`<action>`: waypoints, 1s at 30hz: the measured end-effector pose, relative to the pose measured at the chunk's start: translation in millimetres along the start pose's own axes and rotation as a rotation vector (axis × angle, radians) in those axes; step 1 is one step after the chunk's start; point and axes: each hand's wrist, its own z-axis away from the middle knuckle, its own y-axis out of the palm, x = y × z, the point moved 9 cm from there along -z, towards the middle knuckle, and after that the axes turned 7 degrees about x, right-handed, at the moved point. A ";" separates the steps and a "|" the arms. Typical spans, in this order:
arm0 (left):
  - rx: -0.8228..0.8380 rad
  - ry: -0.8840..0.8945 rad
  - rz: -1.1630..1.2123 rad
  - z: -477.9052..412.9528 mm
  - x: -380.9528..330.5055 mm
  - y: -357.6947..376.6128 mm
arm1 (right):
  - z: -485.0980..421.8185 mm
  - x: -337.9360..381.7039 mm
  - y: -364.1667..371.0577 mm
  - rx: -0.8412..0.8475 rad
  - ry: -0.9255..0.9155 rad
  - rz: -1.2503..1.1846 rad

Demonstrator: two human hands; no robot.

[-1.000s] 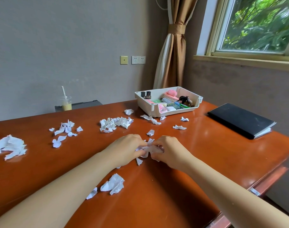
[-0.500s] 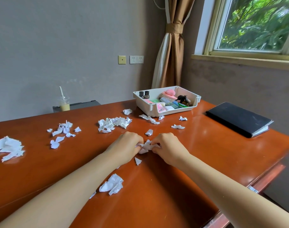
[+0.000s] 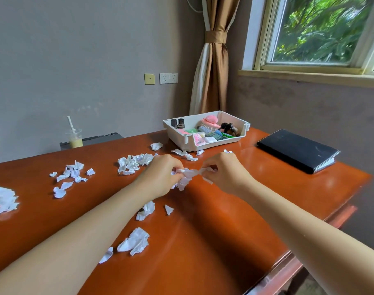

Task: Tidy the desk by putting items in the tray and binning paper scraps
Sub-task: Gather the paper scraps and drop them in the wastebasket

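Both hands [image 3: 194,175] mid-desk [image 3: 235,231], clutching scraps [image 3: 187,176]

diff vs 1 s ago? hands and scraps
Both hands have lifted off the desk and drawn slightly apart, left hand and right hand still pinching the bunch of scraps between them. Nothing released. Loose scraps, the tray and the black notebook are unmoved.

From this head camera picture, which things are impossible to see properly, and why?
1. Head view: the bin for scraps is not in frame.
2. The large white crumpled paper is cut by the left edge.
3. Scraps gathered between the left hand and right hand are partly covered by fingers.
4. Labels on the small items in the white plastic tray are too small to read.
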 end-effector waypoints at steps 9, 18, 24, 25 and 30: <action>0.007 0.072 0.045 -1.8 -58.3 -1.0 | 45.5 -37.1 -60.6 -0.069 0.106 0.054; 0.089 0.284 0.157 8.4 -162.1 40.8 | 139.8 -78.3 -110.8 -0.143 0.192 0.023; 0.187 0.408 0.216 19.5 -228.9 98.7 | 209.2 -126.4 -115.0 -0.160 0.318 0.100; 0.205 0.421 0.227 21.5 -237.4 108.9 | 219.9 -131.3 -114.2 -0.154 0.338 0.085; 0.308 0.433 0.259 26.9 -262.4 165.0 | 263.1 -162.6 -96.5 -0.112 0.443 -0.004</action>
